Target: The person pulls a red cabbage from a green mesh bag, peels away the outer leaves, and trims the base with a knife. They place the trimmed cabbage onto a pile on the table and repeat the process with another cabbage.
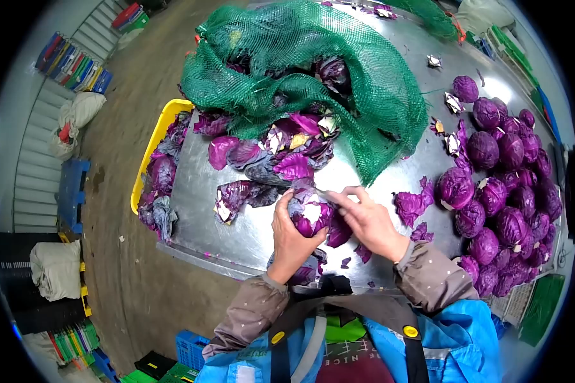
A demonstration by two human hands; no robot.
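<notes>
A red cabbage with a pale cut stem end rests in my left hand, whose fingers and thumb wrap round its left and lower side. My right hand is closed on a small knife, its blade at the top of the cabbage. Loose purple leaves lie on the metal table around both hands. Just beyond them is a heap of leaves, partly under a green mesh bag that holds more cabbage.
Many cabbages are piled at the table's right side. A yellow crate full of leaves stands against the left edge. Torn leaves lie between my right hand and the pile. Stacked crates stand on the floor, far left.
</notes>
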